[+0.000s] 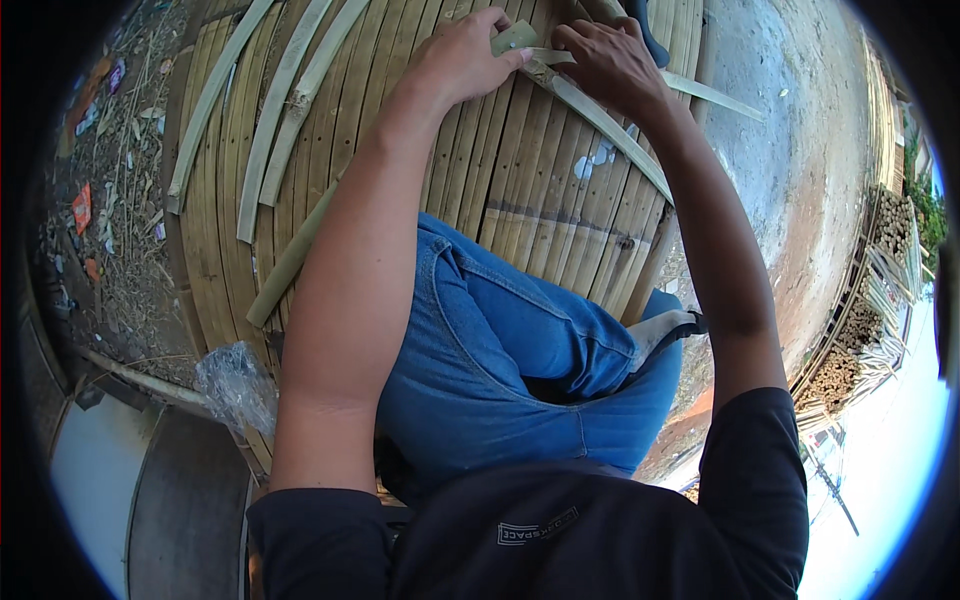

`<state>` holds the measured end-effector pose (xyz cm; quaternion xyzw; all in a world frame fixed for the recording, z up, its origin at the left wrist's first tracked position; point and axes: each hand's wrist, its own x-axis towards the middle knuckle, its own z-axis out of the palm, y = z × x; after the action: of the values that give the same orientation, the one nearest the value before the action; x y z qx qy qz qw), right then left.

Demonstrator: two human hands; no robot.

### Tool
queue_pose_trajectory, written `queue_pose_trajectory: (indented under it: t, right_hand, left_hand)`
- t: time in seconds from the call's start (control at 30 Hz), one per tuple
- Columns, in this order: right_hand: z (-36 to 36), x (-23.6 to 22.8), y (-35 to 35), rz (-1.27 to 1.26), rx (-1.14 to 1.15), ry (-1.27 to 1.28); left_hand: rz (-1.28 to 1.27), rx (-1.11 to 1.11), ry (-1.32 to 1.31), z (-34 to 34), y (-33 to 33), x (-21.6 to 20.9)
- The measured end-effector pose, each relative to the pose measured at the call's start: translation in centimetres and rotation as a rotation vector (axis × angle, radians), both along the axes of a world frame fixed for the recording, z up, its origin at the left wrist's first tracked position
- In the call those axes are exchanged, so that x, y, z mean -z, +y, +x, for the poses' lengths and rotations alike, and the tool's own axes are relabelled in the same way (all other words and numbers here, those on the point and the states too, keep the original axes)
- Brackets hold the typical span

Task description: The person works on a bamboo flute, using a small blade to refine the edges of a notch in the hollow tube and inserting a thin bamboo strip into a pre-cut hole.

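Note:
At the far edge of the view, my left hand (pixel 462 58) is closed round a pale green bamboo piece (pixel 514 38), its thumb pressed to the near side. My right hand (pixel 615 62) is just to the right, its fingers curled down onto a thin bamboo strip (pixel 712 96) that runs out past the wrist to the right. The strip's other end appears to meet the left thumb. Below both hands, another split bamboo strip (pixel 605 130) lies slanting toward my knee. A dark curved object (pixel 648 36), its kind unclear, shows beyond the right hand.
I sit on a bamboo slat platform (pixel 560 240). Several split strips (pixel 275 120) and a green bamboo length (pixel 290 262) lie to the left. Crumpled clear plastic (pixel 238 385) is by my left elbow. Littered ground borders the left; bundled bamboo (pixel 850 350) stands far right.

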<state>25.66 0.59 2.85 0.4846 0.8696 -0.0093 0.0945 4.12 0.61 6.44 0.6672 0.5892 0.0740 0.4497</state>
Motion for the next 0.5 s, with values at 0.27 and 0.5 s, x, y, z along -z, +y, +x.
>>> queue_pose_trajectory:
  t: [0.27,0.5]
  right_hand:
    - [-1.3,-1.6,-1.9,0.061,-0.057,0.08]
    - [-0.3,-2.5,-3.0,0.295,0.092,0.275]
  left_hand:
    - [-0.134,-0.082,-0.283,-2.7,-0.9,-1.3]
    - [-0.128,0.013,-0.315,-4.1,-0.7,0.8]
